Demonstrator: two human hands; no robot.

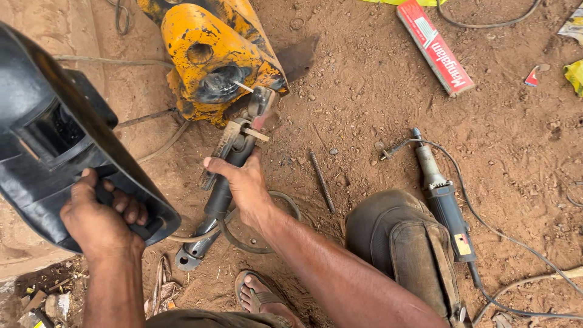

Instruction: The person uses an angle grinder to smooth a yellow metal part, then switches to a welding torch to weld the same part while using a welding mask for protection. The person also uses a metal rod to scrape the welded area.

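Observed: the right hand [243, 182] is closed around the dark grip of an electrode holder [234, 155], whose clamp carries a short welding rod [244, 87] with its tip touching or just short of the dark bore on the near face of a worn yellow steel casting [215, 58]. The left hand [100, 222] is closed on the handle of a black welding shield [51, 136], held to the left and clear of the line of sight. No arc is visible. Judgement: the shield belongs across the eyes before the rod strikes, the rod tip steady at the joint. A sandalled foot [261, 300] rests near the cable [255, 243]; an angle grinder [443, 197] lies to the right on the dirt.
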